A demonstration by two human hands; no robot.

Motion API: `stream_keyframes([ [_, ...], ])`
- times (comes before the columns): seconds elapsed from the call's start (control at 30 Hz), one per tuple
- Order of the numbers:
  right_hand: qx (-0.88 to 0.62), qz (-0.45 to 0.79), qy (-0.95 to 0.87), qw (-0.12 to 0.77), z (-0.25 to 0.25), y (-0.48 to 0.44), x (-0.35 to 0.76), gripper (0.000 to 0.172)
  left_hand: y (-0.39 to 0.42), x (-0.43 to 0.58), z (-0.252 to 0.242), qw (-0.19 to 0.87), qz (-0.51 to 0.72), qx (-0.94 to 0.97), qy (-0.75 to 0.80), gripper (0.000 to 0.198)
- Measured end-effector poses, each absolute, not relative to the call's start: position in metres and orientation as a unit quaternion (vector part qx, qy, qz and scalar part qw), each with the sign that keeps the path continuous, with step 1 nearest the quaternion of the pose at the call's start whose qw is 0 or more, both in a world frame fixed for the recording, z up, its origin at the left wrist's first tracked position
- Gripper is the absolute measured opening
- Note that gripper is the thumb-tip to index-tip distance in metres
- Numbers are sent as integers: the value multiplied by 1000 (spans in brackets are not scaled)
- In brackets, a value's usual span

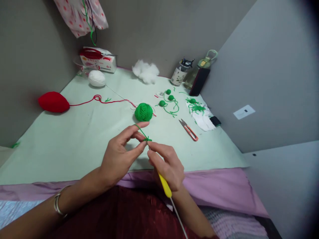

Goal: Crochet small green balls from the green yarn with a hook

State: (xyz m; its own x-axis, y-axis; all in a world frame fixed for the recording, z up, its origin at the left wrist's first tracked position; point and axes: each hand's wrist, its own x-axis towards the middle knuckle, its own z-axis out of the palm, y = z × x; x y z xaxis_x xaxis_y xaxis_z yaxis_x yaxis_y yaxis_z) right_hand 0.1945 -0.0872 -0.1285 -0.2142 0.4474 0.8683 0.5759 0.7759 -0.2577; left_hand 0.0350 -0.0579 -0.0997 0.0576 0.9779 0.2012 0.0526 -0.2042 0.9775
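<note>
My left hand [119, 154] pinches a small piece of green crochet [148, 139] between thumb and finger. A strand of green yarn runs up from that piece over my raised forefinger. Closed around a crochet hook with a yellow handle [164, 186] is my right hand [169, 166]. The hook's tip meets the green piece at my left fingertips, where the fingers partly hide it. Just beyond my left hand lies a ball of green yarn [144, 112] on the pale green tabletop [82, 152].
Red-handled thread snips [188, 130] lie to the right. Several small green balls [170, 98] with yarn tails sit behind them. Red yarn [53, 102] and white yarn [97, 78] lie left. At the back are stuffing [146, 71], a pen holder [179, 74], a bottle and a phone [199, 82].
</note>
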Motion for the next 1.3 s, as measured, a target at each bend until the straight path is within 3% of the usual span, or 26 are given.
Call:
stream_keyframes([
  [0.13,-329,-20,-744,581,-134,-83,191,36,-56,35,-98,519,518,515,443,46],
  [0.23,-344,32,-719,603,-132,-81,190,31,-56,32,-101,468,534,548,442,37],
  [0.37,-353,-9,-739,574,-134,-83,189,34,-55,30,-104,391,541,599,442,26],
  [0.57,-338,-60,-731,590,-145,-79,182,42,-51,31,-98,552,506,492,445,46],
  [0.7,-338,-16,-710,618,-144,-76,182,39,-54,30,-97,516,520,511,450,44],
  [0.8,-366,-42,-729,577,-143,-79,185,44,-58,30,-97,489,519,527,462,47],
  [0.93,-376,-96,-736,554,-143,-82,187,49,-57,28,-92,665,459,432,400,56],
  [1.07,-354,60,-698,620,-131,-81,189,39,-48,21,-88,802,395,317,316,55],
  [1.3,-365,336,-517,698,-113,-85,194,19,-43,15,-88,771,408,343,349,45],
])
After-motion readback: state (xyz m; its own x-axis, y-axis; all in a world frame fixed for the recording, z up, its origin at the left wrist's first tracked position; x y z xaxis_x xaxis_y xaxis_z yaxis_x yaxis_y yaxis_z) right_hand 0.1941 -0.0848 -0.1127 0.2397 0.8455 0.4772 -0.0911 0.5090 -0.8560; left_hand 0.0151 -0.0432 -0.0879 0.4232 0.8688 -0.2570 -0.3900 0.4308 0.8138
